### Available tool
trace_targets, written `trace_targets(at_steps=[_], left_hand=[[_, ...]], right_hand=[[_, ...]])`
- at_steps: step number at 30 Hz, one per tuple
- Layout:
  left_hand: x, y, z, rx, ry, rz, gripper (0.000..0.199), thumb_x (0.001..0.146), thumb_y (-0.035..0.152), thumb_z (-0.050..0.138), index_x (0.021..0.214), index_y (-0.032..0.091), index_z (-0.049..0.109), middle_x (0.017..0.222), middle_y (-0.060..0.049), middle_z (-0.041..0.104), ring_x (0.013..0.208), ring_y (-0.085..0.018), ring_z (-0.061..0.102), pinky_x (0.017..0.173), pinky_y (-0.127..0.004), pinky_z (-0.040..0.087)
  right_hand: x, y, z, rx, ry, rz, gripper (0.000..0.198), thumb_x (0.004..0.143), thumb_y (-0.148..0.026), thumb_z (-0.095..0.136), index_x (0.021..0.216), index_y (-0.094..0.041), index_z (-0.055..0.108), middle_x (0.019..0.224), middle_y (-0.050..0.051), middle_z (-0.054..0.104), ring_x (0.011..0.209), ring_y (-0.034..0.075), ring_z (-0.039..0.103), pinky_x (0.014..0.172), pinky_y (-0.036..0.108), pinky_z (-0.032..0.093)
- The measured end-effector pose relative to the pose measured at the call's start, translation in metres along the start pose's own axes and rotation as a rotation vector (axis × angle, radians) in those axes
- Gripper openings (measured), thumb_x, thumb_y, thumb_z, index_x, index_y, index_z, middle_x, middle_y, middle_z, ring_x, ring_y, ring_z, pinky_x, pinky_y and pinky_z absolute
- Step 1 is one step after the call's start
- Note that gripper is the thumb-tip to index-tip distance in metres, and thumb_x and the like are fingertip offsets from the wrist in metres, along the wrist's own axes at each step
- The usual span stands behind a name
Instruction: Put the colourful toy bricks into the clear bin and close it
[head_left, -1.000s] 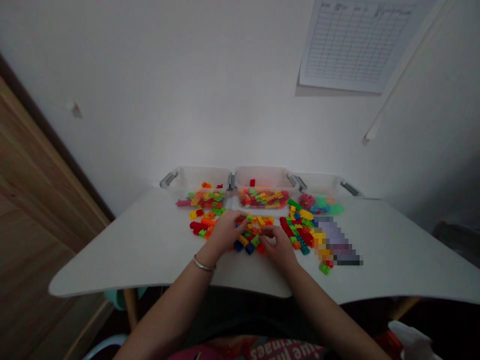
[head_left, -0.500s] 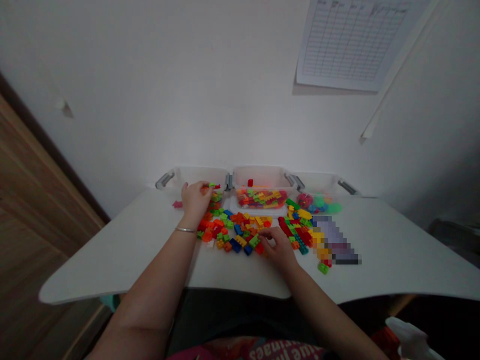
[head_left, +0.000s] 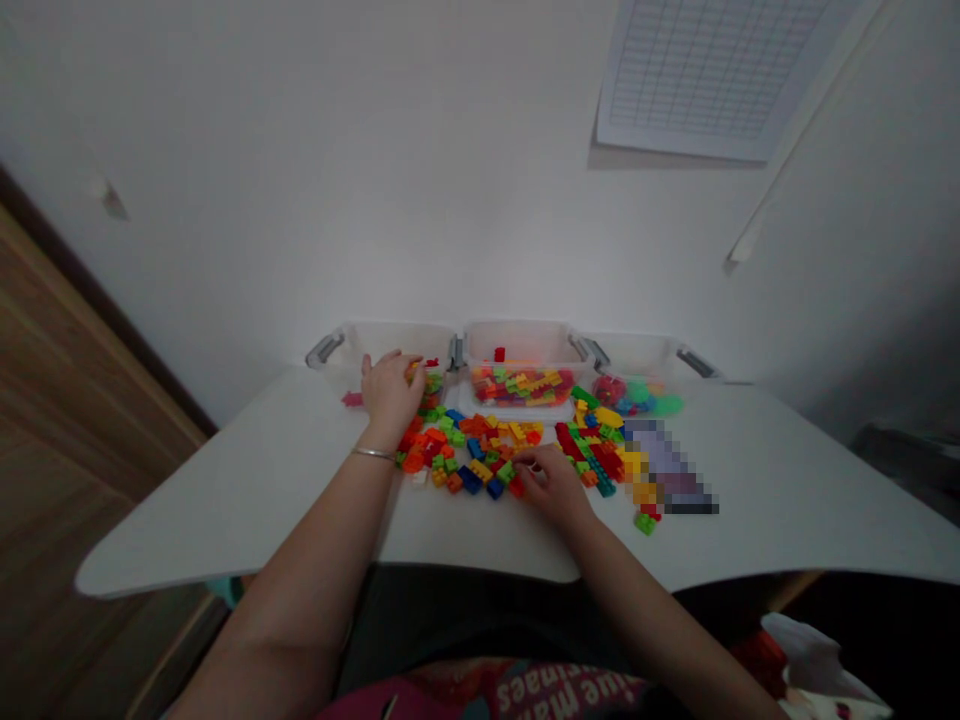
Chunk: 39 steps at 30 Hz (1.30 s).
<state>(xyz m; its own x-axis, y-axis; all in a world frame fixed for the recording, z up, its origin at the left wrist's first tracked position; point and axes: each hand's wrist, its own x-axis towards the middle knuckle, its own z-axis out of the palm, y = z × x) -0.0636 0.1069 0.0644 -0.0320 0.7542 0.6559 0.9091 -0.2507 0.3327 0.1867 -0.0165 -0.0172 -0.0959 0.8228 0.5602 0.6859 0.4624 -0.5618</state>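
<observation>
My left hand [head_left: 394, 388], with a bangle at the wrist, hangs over the left clear bin [head_left: 401, 340], its fingers apart. Small toy bricks [head_left: 433, 385] show through that bin's front wall beside my fingers. At the front of a loose pile of toy bricks [head_left: 478, 452], my right hand [head_left: 551, 485] has its thumb and forefinger curled together at the edge of a green toy brick [head_left: 505, 471]. The very fingertips are small and dim. Blue, yellow and orange bricks lie around that green one.
A middle bin [head_left: 525, 340] holds many bricks; the right bin [head_left: 637, 350] has green, red and blue pieces. More bricks, such as a long teal one [head_left: 602, 477], lie to the right, near a blurred-out flat object [head_left: 671, 465]. A pink piece [head_left: 352, 399] lies left of the bins.
A small green brick seen at my left fingertips is out of sight now, and those fingers have loosened over the bin. My right hand stays at the green brick. The view has tilted slightly down.
</observation>
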Motion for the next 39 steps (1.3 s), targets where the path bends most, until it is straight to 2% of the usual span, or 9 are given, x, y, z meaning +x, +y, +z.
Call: trace_targets(at_steps=[4, 7, 11, 15, 20, 23, 27, 31, 39], left_hand=[[-0.001, 0.0, 0.0, -0.032, -0.036, -0.005, 0.034, 0.091, 0.032, 0.045, 0.111, 0.022, 0.07, 0.12, -0.008, 0.071, 0.129, -0.03, 0.054, 0.119, -0.058, 0.019], [-0.01, 0.006, -0.001, -0.08, -0.073, -0.006, 0.035, 0.092, 0.032, 0.045, 0.117, 0.023, 0.067, 0.131, -0.008, 0.066, 0.133, -0.03, 0.049, 0.117, -0.059, 0.025], [-0.042, 0.026, -0.002, -0.097, -0.117, 0.096, 0.042, 0.09, 0.034, 0.051, 0.129, 0.021, 0.06, 0.145, -0.011, 0.051, 0.14, -0.031, 0.039, 0.117, -0.051, 0.03], [-0.08, 0.048, 0.001, -0.092, -0.228, 0.189, 0.046, 0.089, 0.034, 0.057, 0.134, 0.022, 0.056, 0.153, -0.014, 0.041, 0.14, -0.035, 0.037, 0.116, -0.056, 0.03], [-0.102, 0.057, 0.007, -0.051, -0.434, 0.265, 0.048, 0.09, 0.034, 0.058, 0.136, 0.021, 0.055, 0.15, -0.016, 0.045, 0.139, -0.035, 0.04, 0.116, -0.057, 0.029], [-0.105, 0.054, 0.009, -0.05, -0.502, 0.296, 0.046, 0.089, 0.033, 0.06, 0.134, 0.022, 0.057, 0.146, -0.013, 0.051, 0.14, -0.035, 0.038, 0.116, -0.059, 0.029], [-0.107, 0.053, 0.009, -0.075, -0.493, 0.338, 0.036, 0.089, 0.028, 0.059, 0.124, 0.024, 0.064, 0.141, -0.009, 0.057, 0.137, -0.033, 0.042, 0.116, -0.06, 0.027], [-0.108, 0.055, 0.009, -0.122, -0.466, 0.396, 0.032, 0.091, 0.027, 0.057, 0.122, 0.022, 0.065, 0.135, -0.011, 0.06, 0.13, -0.031, 0.049, 0.114, -0.06, 0.029], [-0.109, 0.052, 0.011, -0.2, -0.447, 0.48, 0.026, 0.089, 0.018, 0.059, 0.113, 0.019, 0.071, 0.133, -0.013, 0.061, 0.119, -0.029, 0.058, 0.104, -0.05, 0.046]], right_hand=[[-0.001, 0.003, 0.002, 0.005, -0.001, -0.005, 0.017, 0.085, -0.021, 0.054, 0.089, -0.023, 0.07, 0.087, 0.007, 0.072, 0.081, 0.021, 0.064, 0.077, 0.037, 0.053], [-0.001, 0.004, 0.003, 0.004, 0.004, -0.018, 0.017, 0.086, -0.021, 0.053, 0.089, -0.022, 0.069, 0.087, 0.007, 0.071, 0.081, 0.022, 0.063, 0.076, 0.037, 0.053], [-0.001, 0.004, 0.001, -0.061, 0.03, -0.002, 0.016, 0.087, -0.021, 0.052, 0.088, -0.022, 0.068, 0.084, 0.007, 0.07, 0.081, 0.022, 0.062, 0.077, 0.037, 0.051], [0.001, -0.001, -0.007, -0.254, 0.074, 0.017, 0.017, 0.087, -0.02, 0.051, 0.092, -0.021, 0.067, 0.091, 0.009, 0.068, 0.088, 0.026, 0.059, 0.081, 0.041, 0.049], [0.008, -0.009, -0.026, -0.521, 0.064, 0.036, 0.021, 0.084, -0.016, 0.054, 0.099, -0.019, 0.069, 0.098, 0.013, 0.068, 0.091, 0.03, 0.056, 0.081, 0.042, 0.046], [0.01, -0.009, -0.04, -0.627, 0.033, 0.074, 0.022, 0.081, -0.012, 0.055, 0.096, -0.018, 0.07, 0.098, 0.013, 0.068, 0.092, 0.03, 0.056, 0.081, 0.042, 0.045], [0.006, -0.006, -0.055, -0.726, -0.036, 0.146, 0.023, 0.08, -0.011, 0.056, 0.097, -0.016, 0.071, 0.11, 0.014, 0.067, 0.102, 0.03, 0.055, 0.089, 0.042, 0.044], [0.0, -0.002, -0.057, -0.782, -0.091, 0.207, 0.023, 0.081, -0.013, 0.058, 0.099, -0.014, 0.072, 0.119, 0.015, 0.065, 0.111, 0.032, 0.053, 0.094, 0.042, 0.043], [-0.005, 0.016, -0.047, -0.761, -0.05, 0.148, 0.019, 0.082, -0.013, 0.059, 0.095, -0.015, 0.072, 0.117, 0.018, 0.065, 0.113, 0.035, 0.053, 0.091, 0.045, 0.045]])
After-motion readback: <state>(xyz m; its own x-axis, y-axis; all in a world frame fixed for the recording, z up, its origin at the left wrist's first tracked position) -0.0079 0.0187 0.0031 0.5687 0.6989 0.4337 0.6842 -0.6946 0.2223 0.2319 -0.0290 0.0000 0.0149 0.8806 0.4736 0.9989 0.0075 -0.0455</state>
